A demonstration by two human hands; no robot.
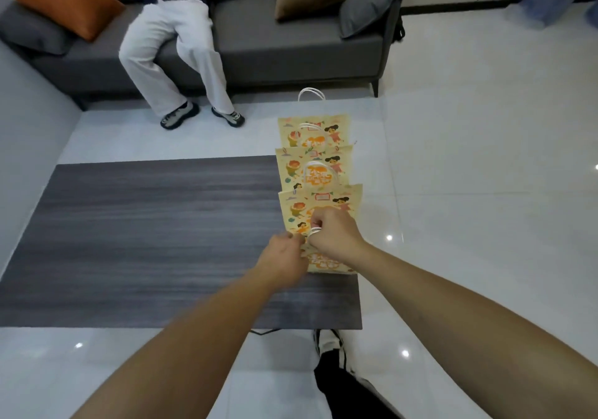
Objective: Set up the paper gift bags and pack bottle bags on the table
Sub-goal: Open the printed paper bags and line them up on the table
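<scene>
Both hands meet over the nearest gift bag (326, 261) at the table's (145, 240) right edge — right hand (335, 232) pinching its white handles (315, 231), left hand (286, 256) curled at the bag's left rim, grip unclear.

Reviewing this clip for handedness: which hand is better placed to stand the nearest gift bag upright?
Probably the right hand: it already grips the white handles of the nearest gift bag. The left hand only pinches at that bag's left edge.

Four printed paper gift bags stand in a row: first (313, 130), second (315, 167), third (323, 203), fourth (325, 261). One dark counter (145, 240). One grey sofa (275, 36) carries four cushions. Two hands: left (284, 256), right (333, 234).
</scene>
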